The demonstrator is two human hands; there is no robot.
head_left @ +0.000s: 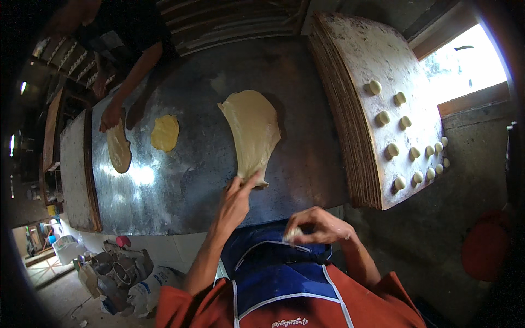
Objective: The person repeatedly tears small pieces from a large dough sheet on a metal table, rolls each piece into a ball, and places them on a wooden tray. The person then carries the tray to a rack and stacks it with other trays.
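A long, pale sheet of dough [249,120] lies stretched on the dark metal table [202,202], broad at the far end and narrow near me. My left hand [236,198] pinches its near end, fingers closed on the dough. Close to my apron, above the table's front edge, my right hand [320,225] is curled with the fingers bent inward. Between those fingers shows a small whitish dough piece [293,235]. Left of the big sheet is a flat yellow piece [165,133]; whether it is dough or fat I cannot tell.
Across the table at the left, a co-worker's hand [112,117] touches another dough strip [119,147]. At the right stands a tall stack of boards [350,109], its top one bearing several small dough balls [393,150]. Another board [76,169] edges the table's left end.
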